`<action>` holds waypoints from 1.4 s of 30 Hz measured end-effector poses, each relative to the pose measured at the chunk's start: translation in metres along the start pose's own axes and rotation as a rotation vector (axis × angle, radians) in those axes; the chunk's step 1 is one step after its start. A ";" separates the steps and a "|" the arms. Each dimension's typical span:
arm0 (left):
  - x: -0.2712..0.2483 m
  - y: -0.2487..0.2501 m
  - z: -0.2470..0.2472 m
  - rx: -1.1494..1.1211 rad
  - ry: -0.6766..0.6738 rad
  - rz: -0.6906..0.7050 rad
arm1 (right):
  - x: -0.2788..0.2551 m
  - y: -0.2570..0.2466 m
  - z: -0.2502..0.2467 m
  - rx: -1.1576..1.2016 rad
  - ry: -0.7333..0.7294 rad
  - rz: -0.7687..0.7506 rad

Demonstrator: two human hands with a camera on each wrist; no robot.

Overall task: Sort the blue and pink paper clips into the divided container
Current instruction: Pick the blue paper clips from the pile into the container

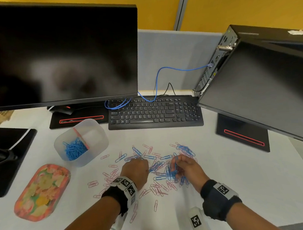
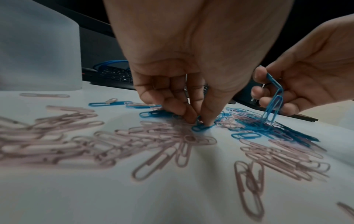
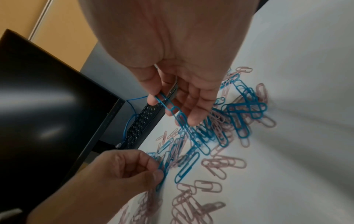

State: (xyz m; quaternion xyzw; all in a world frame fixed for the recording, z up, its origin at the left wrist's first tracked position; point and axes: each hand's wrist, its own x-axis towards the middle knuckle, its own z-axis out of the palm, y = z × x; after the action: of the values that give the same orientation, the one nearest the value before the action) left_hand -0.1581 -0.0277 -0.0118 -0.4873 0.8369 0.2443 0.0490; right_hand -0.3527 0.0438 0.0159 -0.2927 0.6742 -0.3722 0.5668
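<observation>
Blue paper clips and pink paper clips lie mixed on the white desk. My left hand pinches a blue clip against the desk with thumb and fingertips. My right hand is raised a little and holds linked blue clips that hang down into the pile. The divided container, a translucent tub with a pink divider, stands at the left rear. Its left compartment holds several blue clips; its right compartment looks empty.
A flowered oval tray lies left of the clips. A black keyboard and a blue cable sit behind the pile. A monitor stands at the rear left, and another monitor with its base at the right.
</observation>
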 end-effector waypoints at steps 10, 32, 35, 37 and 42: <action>-0.008 -0.008 -0.012 -0.470 0.090 -0.096 | -0.010 -0.036 0.010 0.087 -0.040 -0.069; -0.034 -0.048 -0.045 -1.118 0.185 -0.345 | 0.001 -0.062 0.056 0.030 -0.053 0.121; -0.044 -0.068 -0.066 -1.041 0.334 -0.369 | 0.007 -0.071 0.078 -0.048 -0.112 0.121; -0.051 -0.084 -0.082 -0.984 0.445 -0.407 | 0.008 -0.083 0.098 -0.084 -0.165 0.092; -0.063 -0.129 -0.115 -0.677 0.668 -0.541 | 0.014 -0.119 0.158 -0.138 -0.286 -0.006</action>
State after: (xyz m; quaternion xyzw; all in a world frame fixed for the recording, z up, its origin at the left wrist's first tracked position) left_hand 0.0008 -0.0823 0.0626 -0.7249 0.5262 0.3108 -0.3178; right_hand -0.2034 -0.0602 0.0952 -0.3828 0.6099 -0.2812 0.6344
